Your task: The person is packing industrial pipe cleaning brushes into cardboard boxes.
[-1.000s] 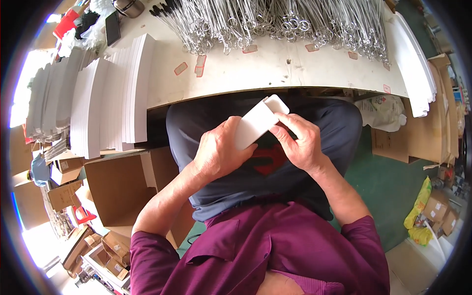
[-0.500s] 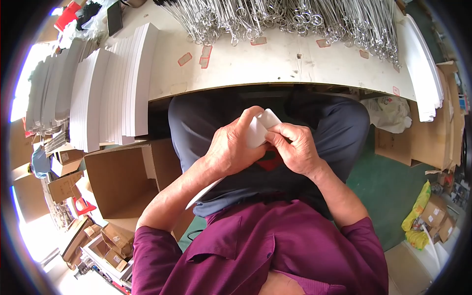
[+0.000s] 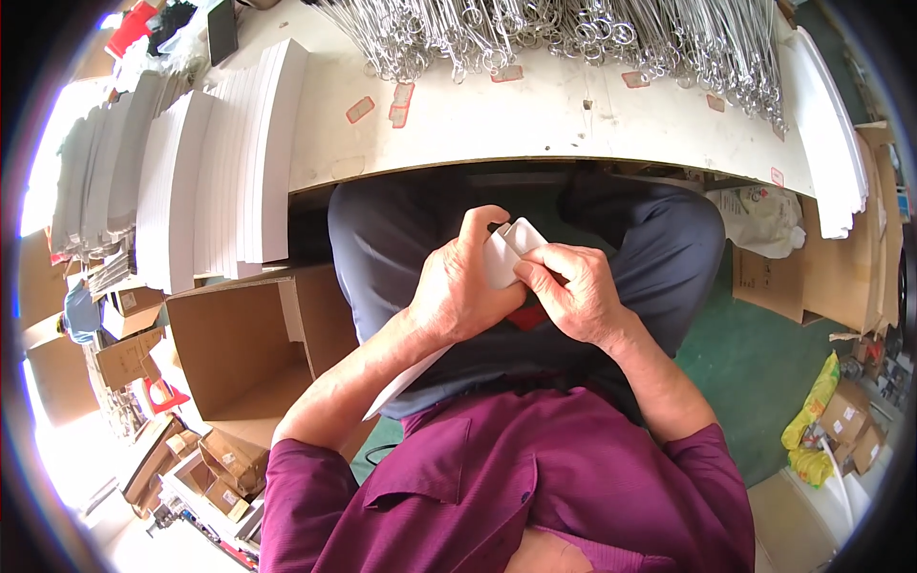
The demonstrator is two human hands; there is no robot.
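Over my lap, both hands hold a long, narrow white card piece that looks like a slim carton. Its upper end [image 3: 499, 263] shows flaps or folds between my hands. The rest runs down beneath my left wrist and comes out beside the forearm. My left hand [image 3: 463, 291] is wrapped round the piece, with the index finger bent over near its top. With thumb and fingertips, my right hand [image 3: 580, 294] pinches the flap at the right side of that end. Whether anything is inside the piece is hidden.
A white table [image 3: 449, 134] spans the front, bearing a heap of metal rods with ring ends [image 3: 592, 33]. Stacks of long white card pieces [image 3: 224, 181] overhang its left edge; more white pieces [image 3: 829, 134] lie at right. An open cardboard box [image 3: 239, 353] stands left of my legs.
The end flap has come up and spread a little more, showing a gap beside my left index finger. Both hands keep nearly the same place; the view has shifted slightly.
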